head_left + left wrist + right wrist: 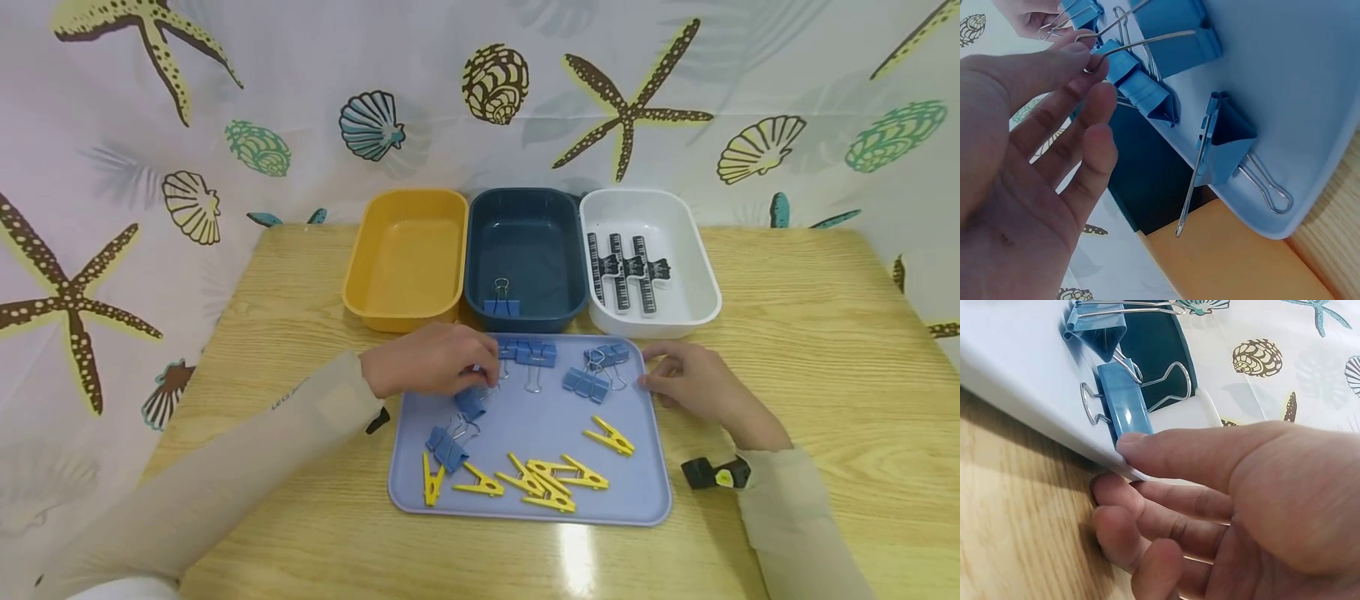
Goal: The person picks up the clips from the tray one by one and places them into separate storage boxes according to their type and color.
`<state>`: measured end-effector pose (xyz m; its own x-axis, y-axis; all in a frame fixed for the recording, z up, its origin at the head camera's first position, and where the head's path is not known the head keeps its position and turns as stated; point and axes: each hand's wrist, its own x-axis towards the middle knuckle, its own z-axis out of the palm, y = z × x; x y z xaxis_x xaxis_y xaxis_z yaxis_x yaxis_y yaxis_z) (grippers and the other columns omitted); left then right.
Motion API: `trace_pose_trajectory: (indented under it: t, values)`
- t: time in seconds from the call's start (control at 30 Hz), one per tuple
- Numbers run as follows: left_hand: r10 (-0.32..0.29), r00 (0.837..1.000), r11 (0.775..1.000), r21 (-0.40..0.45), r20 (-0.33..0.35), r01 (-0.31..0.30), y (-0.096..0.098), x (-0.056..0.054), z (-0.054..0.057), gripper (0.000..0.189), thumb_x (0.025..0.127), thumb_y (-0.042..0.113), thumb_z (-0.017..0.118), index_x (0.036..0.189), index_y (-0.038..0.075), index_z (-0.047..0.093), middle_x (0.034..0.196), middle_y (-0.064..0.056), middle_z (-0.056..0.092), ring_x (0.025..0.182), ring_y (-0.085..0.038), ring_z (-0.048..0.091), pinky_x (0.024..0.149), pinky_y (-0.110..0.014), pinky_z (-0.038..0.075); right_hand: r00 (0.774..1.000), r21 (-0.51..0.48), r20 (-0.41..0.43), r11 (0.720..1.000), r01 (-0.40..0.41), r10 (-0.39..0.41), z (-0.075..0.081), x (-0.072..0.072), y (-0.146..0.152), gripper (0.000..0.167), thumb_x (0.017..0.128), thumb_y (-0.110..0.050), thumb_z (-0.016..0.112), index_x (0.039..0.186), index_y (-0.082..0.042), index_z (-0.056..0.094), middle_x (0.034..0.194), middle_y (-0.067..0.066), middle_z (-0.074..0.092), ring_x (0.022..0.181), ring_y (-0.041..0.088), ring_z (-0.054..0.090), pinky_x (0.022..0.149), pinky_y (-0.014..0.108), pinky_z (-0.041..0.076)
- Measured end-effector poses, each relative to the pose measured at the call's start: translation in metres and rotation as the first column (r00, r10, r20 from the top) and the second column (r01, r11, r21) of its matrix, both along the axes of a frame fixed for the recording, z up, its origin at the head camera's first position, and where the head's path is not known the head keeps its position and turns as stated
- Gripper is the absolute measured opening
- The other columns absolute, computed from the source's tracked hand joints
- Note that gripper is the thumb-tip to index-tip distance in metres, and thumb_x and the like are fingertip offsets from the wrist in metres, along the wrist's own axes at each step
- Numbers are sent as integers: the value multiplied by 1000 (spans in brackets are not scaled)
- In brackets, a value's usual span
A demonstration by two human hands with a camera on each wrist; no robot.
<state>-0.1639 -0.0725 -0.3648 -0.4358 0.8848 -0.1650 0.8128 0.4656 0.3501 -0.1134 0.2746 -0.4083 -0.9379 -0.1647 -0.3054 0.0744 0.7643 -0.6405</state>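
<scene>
My left hand (433, 360) is over the upper left of the light-blue tray (528, 427). In the left wrist view, thumb and finger pinch the wire handle of a blue binder clip (1175, 40). Another blue binder clip (1225, 140) lies beside it on the tray. At the tray's upper right edge, my right hand (701, 385) grips the rim, thumb above and fingers curled outside. A blue binder clip (1125, 403) sits right by that thumb. More blue binder clips (536, 353) lie along the tray's top, and several yellow clothespins (551, 483) along its lower part.
Behind the tray stand a yellow bin (408, 258), a dark blue bin (525, 237) holding one blue binder clip (502, 307), and a white bin (690, 292) with three black patterned clips (642, 271). A curtain with sea prints hangs behind the wooden table (817, 333).
</scene>
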Motion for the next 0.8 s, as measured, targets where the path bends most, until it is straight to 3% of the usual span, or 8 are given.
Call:
trace_pose_trajectory:
  t: [0.27, 0.8]
  values:
    - [7, 999, 999, 33, -37, -6, -1, 0, 0, 13, 93, 16, 64, 100, 18, 75, 99, 9, 68, 84, -3, 59, 81, -19, 51, 1000, 6, -4, 1000, 3, -3, -1, 0, 0, 45, 88, -15, 66, 126, 6, 55, 88, 13, 71, 66, 14, 64, 60, 27, 52]
    - [46, 999, 997, 69, -14, -45, 2, 1, 6, 10, 95, 16, 59, 96, 15, 69, 91, 7, 62, 79, -5, 54, 75, -18, 49, 1000, 6, -2, 1000, 4, -4, -2, 0, -1, 45, 88, -16, 66, 126, 5, 55, 88, 13, 71, 65, 15, 63, 58, 26, 51]
